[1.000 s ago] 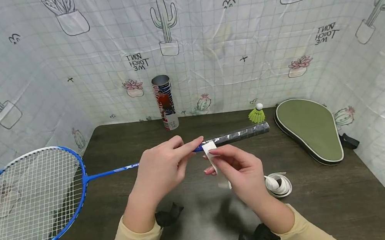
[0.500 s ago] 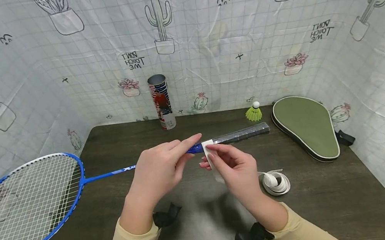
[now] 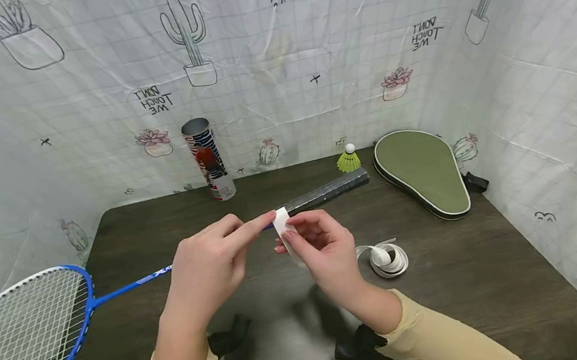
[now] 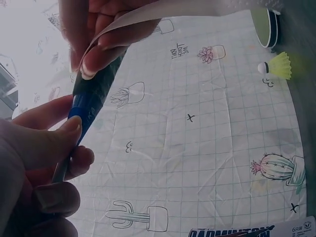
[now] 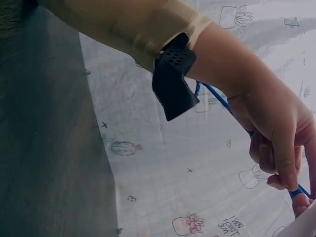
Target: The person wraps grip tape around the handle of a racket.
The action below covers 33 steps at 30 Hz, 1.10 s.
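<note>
A white tape strip (image 3: 283, 221) is pinched between thumb and fingers of the right hand (image 3: 327, 251) at the handle (image 3: 327, 192) of a blue badminton racket (image 3: 133, 285), which is gripped above the table (image 3: 466, 290) by the left hand (image 3: 210, 266), its head (image 3: 33, 341) carried past the left edge. Well inside the right edge, a tape coil (image 3: 390, 259) is placed; near the far edge are set a green case (image 3: 420, 173), a shuttlecock (image 3: 350, 160) and an open-topped shuttlecock tube (image 3: 208, 160), contents hidden.

Between the hands (image 3: 205, 269) (image 3: 327, 254) the white strip (image 3: 281, 218) looked matt and smooth, the black racket handle (image 3: 328, 192) just beyond them glossy like plastic, the wood-grained desk (image 3: 449, 280) beneath them faintly shiny, and the backdrop (image 3: 271, 103) farther beyond creased cloth.
</note>
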Each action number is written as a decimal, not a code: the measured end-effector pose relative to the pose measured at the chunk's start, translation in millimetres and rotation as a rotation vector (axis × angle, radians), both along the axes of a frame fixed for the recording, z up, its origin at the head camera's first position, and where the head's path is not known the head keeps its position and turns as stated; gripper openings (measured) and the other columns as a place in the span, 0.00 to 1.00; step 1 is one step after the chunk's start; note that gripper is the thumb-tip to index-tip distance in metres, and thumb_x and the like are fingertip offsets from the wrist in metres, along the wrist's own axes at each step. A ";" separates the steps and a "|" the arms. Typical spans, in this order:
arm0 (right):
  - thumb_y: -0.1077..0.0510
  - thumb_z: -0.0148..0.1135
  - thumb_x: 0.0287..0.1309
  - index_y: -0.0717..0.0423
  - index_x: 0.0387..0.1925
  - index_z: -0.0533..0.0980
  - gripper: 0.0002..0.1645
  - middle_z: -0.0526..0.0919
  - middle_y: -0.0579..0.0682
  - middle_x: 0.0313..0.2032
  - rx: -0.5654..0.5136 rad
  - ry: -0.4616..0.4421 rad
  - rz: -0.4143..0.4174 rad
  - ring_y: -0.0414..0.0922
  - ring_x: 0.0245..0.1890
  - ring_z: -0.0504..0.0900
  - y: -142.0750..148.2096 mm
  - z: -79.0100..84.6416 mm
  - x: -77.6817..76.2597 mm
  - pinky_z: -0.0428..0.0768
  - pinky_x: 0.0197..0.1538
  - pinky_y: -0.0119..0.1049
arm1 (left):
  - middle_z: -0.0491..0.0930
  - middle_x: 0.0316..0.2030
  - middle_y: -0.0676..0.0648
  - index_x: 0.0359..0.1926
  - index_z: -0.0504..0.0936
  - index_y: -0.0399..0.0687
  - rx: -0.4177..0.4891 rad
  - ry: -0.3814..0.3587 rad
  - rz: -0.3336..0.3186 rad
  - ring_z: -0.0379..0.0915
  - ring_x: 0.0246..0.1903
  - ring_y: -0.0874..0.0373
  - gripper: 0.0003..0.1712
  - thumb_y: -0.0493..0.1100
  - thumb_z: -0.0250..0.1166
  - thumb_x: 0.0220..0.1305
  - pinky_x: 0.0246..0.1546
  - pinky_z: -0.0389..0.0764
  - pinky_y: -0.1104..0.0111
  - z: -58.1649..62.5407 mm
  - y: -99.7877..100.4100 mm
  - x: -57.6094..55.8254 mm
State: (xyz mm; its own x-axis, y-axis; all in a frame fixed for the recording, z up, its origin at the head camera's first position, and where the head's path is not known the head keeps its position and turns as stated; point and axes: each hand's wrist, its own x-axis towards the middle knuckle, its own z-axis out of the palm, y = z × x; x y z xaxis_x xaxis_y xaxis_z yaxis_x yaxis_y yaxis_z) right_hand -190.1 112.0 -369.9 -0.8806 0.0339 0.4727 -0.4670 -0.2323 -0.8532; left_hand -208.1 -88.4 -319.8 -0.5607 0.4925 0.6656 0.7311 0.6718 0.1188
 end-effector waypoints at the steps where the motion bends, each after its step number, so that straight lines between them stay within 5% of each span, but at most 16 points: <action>1: 0.74 0.66 0.62 0.70 0.47 0.77 0.12 0.86 0.54 0.34 0.007 -0.007 -0.016 0.47 0.30 0.90 0.6 0.0 -0.5 0.89 0.37 0.50 | 0.73 0.24 0.57 0.62 0.84 0.70 0.009 0.001 -0.002 0.57 0.16 0.65 0.34 0.29 0.64 0.63 0.16 0.55 0.73 -0.1 0.7 -0.8; 9: 0.74 0.70 0.58 0.70 0.42 0.75 0.13 0.85 0.51 0.31 -0.018 -0.102 -0.146 0.46 0.27 0.88 2.3 -5.5 -6.7 0.89 0.33 0.49 | 0.72 0.24 0.56 0.62 0.85 0.69 0.033 0.017 -0.022 0.57 0.16 0.65 0.28 0.34 0.65 0.68 0.16 0.54 0.72 2.1 5.8 -9.5; 13: 0.74 0.70 0.59 0.70 0.43 0.73 0.14 0.84 0.49 0.29 -0.043 -0.176 -0.138 0.45 0.24 0.87 -0.8 -9.2 -12.9 0.88 0.32 0.47 | 0.72 0.24 0.56 0.62 0.84 0.68 0.040 0.016 -0.027 0.56 0.16 0.65 0.27 0.36 0.67 0.68 0.16 0.54 0.72 4.6 2.5 -9.9; 18: 0.72 0.68 0.61 0.64 0.53 0.77 0.19 0.85 0.48 0.30 -0.033 -0.232 -0.050 0.43 0.26 0.86 1.5 -8.2 -19.9 0.89 0.33 0.43 | 0.70 0.24 0.56 0.62 0.84 0.67 0.030 -0.031 -0.050 0.54 0.15 0.65 0.25 0.38 0.67 0.68 0.16 0.55 0.73 5.1 -2.4 -9.8; 22: 0.73 0.65 0.63 0.59 0.66 0.75 0.30 0.88 0.46 0.36 -0.065 -0.209 0.105 0.41 0.28 0.84 5.4 -6.6 -25.3 0.87 0.34 0.38 | 0.71 0.25 0.57 0.63 0.84 0.65 0.028 -0.106 -0.080 0.56 0.17 0.67 0.25 0.38 0.66 0.68 0.17 0.60 0.74 5.2 -6.2 -9.5; 27: 0.77 0.59 0.63 0.54 0.65 0.76 0.32 0.89 0.44 0.39 -0.158 -0.164 0.308 0.42 0.24 0.82 4.8 -8.1 -31.3 0.83 0.31 0.34 | 0.74 0.27 0.59 0.62 0.84 0.64 0.039 -0.187 -0.097 0.59 0.19 0.68 0.23 0.39 0.65 0.69 0.20 0.64 0.74 5.6 -11.8 -8.0; 33: 0.78 0.58 0.62 0.52 0.59 0.81 0.29 0.89 0.46 0.43 -0.182 -0.121 0.393 0.41 0.28 0.81 -1.1 -11.5 -35.3 0.82 0.31 0.33 | 0.76 0.28 0.60 0.60 0.85 0.61 0.041 -0.240 -0.072 0.64 0.22 0.68 0.19 0.42 0.65 0.71 0.22 0.68 0.73 7.3 -19.1 -6.9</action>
State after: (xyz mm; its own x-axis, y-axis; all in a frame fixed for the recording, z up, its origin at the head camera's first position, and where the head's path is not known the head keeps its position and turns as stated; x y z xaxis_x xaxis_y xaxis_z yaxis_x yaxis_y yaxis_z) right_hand -225.4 110.9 -381.4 -0.8917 -0.2416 0.3827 -0.2124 -0.5233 -0.8253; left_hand -215.0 -107.5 -312.5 -0.6696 0.5123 0.5378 0.7245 0.6098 0.3212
